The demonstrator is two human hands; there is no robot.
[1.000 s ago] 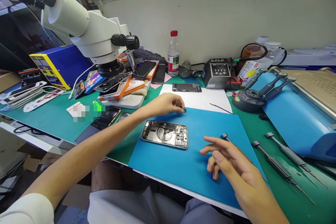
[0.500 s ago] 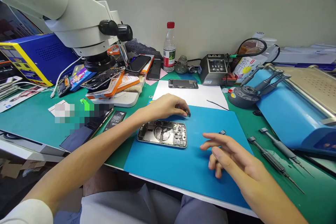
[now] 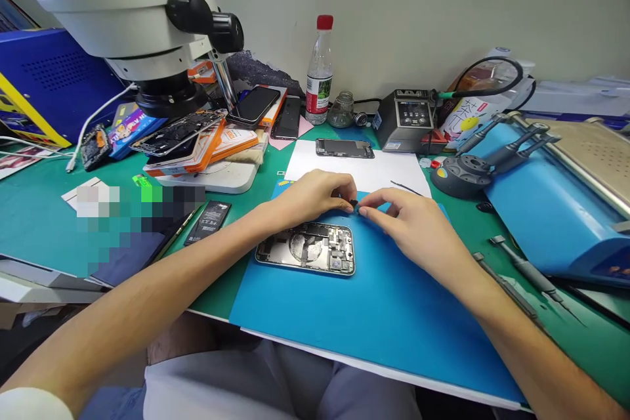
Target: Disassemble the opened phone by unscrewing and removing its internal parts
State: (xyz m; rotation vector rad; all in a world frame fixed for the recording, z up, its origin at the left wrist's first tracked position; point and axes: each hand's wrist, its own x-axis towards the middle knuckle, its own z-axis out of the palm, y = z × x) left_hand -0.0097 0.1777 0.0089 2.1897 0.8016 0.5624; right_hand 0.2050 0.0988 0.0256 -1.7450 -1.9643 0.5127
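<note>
A small dark part is pinched between the fingertips of my left hand, just above the blue mat. From the right, my right hand meets it, thumb and forefinger closed on the same part's other side. Below my left hand lies an opened phone, its inner components and a round coil area facing up. Behind both hands a phone screen panel rests on a white sheet, with a thin black strip near the sheet's right side.
Left of the mat lies a battery. A microscope overhangs stacked phones and boxes at the left. A bottle, a jar and a black device stand behind. Screwdrivers and a blue machine are at the right.
My right hand has moved up and left from over the mat, and its open fingers have closed on the small part. The view has shifted slightly; my left hand still holds the part.
</note>
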